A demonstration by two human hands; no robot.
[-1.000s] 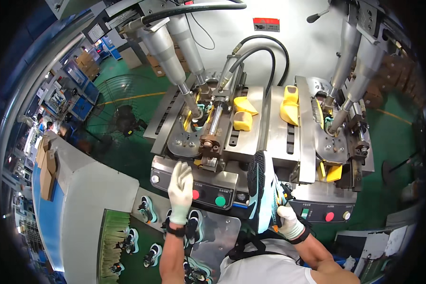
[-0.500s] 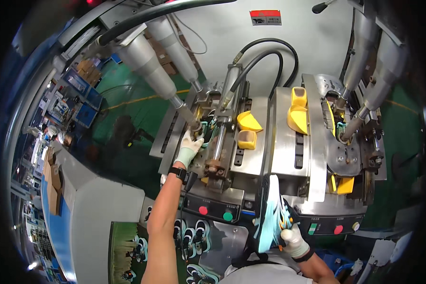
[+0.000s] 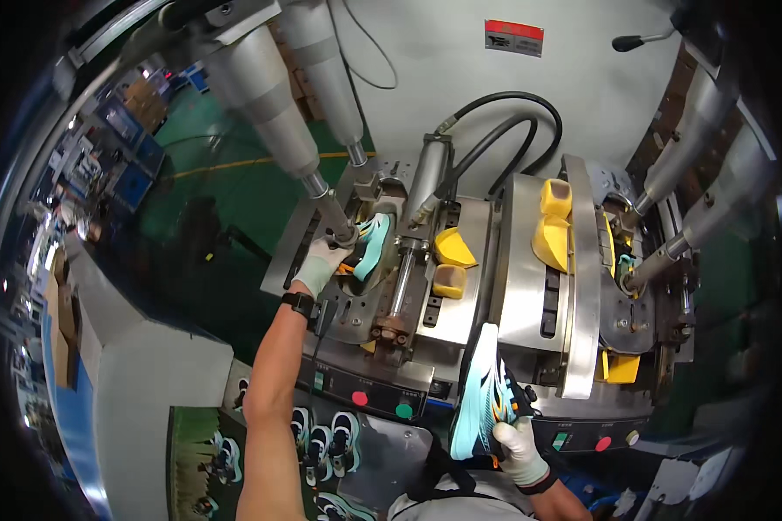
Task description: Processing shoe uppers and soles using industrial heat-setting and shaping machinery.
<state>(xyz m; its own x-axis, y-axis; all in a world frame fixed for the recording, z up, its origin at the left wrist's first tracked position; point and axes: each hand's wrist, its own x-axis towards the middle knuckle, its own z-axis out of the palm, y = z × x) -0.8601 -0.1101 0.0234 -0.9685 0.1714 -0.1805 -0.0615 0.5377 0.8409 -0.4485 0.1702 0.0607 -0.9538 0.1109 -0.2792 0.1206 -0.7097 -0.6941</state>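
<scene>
My left hand (image 3: 321,262), in a white glove, grips a teal and black sneaker (image 3: 372,248) at the left station of the press. That sneaker lies on its side beneath the metal press rod (image 3: 339,221), which hides part of my fingers. In front of my body, my gloved right hand (image 3: 521,450) is closed round a second sneaker (image 3: 480,392), light blue with orange details. Its toe points up toward the machine and its pale sole edge faces left. A further sneaker (image 3: 626,262) sits partly hidden in the right station.
Yellow blocks (image 3: 450,280) rest on the metal plates between both stations. A control panel (image 3: 369,391) with coloured buttons runs along the machine's front. Several sneakers (image 3: 343,441) stand on a rack below left. Black hoses (image 3: 521,108) arch behind.
At the left station the sneaker has come out into plain view beside my left hand, its side turned up. The whole view has shifted slightly. My right hand still holds its sneaker.
</scene>
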